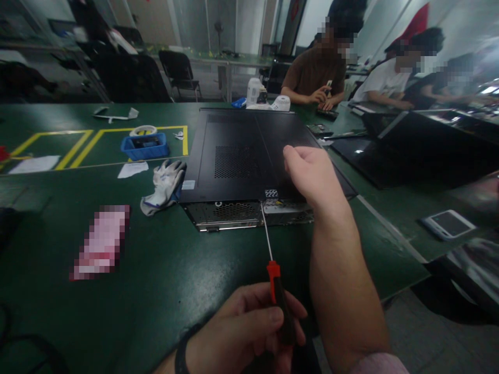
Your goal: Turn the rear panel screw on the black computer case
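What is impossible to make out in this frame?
All in the head view:
Tip of the screwdriver: too small and dark to tell whether it sits in a screw on the rear of the case.
Fingers of the right hand: hidden behind the hand itself, so whether it rests or grips is unclear.
End of the handle: covered by the left hand.
The pink thing: blurred out.
Contents of the blue tray: too small.

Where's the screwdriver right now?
Head view, lower centre: the screwdriver is in the left hand, its tip at the near edge of the black computer case, just left of the right hand.
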The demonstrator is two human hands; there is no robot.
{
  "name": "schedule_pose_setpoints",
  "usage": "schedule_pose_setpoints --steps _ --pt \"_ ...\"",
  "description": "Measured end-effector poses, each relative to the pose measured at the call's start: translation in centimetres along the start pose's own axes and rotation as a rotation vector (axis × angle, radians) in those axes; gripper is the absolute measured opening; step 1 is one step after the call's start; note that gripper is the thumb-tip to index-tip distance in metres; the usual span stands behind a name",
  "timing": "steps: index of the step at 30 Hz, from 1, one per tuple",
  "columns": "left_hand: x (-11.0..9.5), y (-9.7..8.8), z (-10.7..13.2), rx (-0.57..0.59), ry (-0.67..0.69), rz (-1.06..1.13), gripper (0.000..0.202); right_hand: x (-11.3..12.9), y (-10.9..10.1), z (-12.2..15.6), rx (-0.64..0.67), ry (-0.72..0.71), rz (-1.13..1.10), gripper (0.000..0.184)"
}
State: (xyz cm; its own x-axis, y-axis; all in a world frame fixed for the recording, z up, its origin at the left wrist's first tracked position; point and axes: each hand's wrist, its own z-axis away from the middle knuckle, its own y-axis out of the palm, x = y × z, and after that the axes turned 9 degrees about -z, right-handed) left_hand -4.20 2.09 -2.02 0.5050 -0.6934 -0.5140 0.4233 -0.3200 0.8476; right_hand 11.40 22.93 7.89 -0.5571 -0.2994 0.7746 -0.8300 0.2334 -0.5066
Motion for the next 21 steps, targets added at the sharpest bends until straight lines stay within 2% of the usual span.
schedule_pose_setpoints --steps 6,11,17,21 --pt "0.6 -0.5 -0.2 -0.018 0.087 -0.094 0.034 0.2 0.0 0.1 0.002 0.019 0.001 0.044" --pt "1.2 -0.9 -0.4 0.013 0.132 -0.079 0.032 0.3 -0.1 0.1 0.006 0.021 0.005 0.045" --pt "0.1 0.1 0.0 -0.009 -0.007 0.032 0.04 0.3 -0.1 0.1 0.002 0.023 0.002 0.045" --pt "0.3 0.1 0.0 -0.005 0.034 -0.013 0.037 0.2 0.0 0.2 0.001 0.023 0.004 0.044"
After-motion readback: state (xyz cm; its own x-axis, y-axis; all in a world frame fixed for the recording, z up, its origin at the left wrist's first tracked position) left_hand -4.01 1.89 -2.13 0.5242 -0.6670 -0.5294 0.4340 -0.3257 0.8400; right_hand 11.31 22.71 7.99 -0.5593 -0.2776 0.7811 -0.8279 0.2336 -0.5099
